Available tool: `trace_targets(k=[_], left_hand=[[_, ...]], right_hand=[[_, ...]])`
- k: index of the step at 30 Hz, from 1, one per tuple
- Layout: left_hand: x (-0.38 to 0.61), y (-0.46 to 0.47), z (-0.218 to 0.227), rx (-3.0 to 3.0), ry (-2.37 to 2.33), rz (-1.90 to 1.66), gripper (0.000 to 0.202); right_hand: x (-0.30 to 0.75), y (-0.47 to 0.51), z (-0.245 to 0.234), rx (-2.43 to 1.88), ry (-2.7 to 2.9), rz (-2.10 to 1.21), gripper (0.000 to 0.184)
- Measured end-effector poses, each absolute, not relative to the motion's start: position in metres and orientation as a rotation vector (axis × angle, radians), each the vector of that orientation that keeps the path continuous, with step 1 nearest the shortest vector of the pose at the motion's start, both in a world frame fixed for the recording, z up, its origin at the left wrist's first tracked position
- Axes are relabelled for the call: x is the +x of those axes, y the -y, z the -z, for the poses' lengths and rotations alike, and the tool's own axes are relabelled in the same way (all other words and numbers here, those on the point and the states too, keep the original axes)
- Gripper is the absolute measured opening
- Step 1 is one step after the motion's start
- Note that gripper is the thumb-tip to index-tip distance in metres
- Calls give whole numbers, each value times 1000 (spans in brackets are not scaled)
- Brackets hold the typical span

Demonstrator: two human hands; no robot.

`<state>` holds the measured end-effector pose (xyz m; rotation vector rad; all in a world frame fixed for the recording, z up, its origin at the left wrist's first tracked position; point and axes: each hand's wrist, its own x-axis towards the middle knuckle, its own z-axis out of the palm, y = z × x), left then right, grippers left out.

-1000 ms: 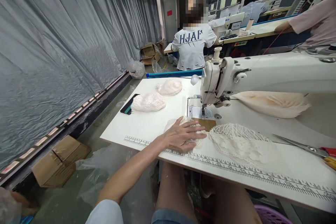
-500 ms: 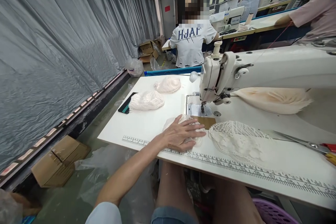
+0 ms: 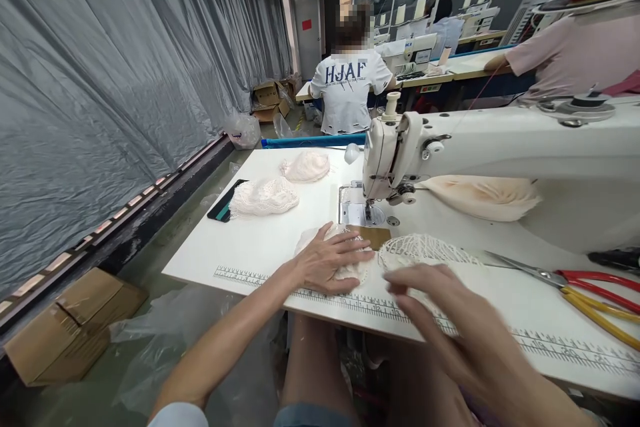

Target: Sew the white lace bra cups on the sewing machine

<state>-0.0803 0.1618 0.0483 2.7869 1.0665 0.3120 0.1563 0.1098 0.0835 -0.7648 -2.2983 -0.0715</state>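
My left hand [image 3: 334,259] lies flat with fingers spread on a small piece of cream lace fabric [image 3: 357,271] near the table's front edge. My right hand [image 3: 445,300], smeared by motion, hovers over a second cream lace piece [image 3: 425,250] and hides much of it; its thumb and fingertips look apart. Just beyond my left hand is a brown flat piece [image 3: 373,237], in front of the sewing machine's needle and presser foot [image 3: 369,211]. Scissors [image 3: 555,277] with red and yellow handles lie right of the lace.
The white sewing machine [image 3: 480,140] stands at the right, with cream fabric [image 3: 485,197] under its arm. Two lace bundles [image 3: 265,197] lie at the table's left, one on a dark flat object [image 3: 220,207]. Cardboard boxes [image 3: 75,327] stand on the floor. Co-workers [image 3: 350,87] sit beyond.
My right hand has come into view from the lower right, over the right lace piece. My left hand stays on its lace. The view has turned slightly right, showing more of the scissors.
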Motion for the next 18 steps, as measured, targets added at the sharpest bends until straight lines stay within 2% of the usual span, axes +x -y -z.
trace_targets(k=[3, 6, 10, 14, 18], left_hand=[[-79, -162, -46, 2793, -1123, -358, 67], [-82, -162, -46, 2816, -1219, -299, 68], [-98, -164, -56, 2756, -1553, -153, 56], [-110, -161, -68, 2744, -1912, -203, 47], [-91, -153, -67, 2844, -1595, -427, 34]], right_hand=[[131, -135, -65, -771, 2413, 89, 22], [123, -143, -41, -789, 2496, 163, 20], [131, -139, -34, -762, 2479, 128, 24], [148, -142, -47, -704, 2467, -17, 24], [174, -161, -49, -844, 2383, -16, 26]])
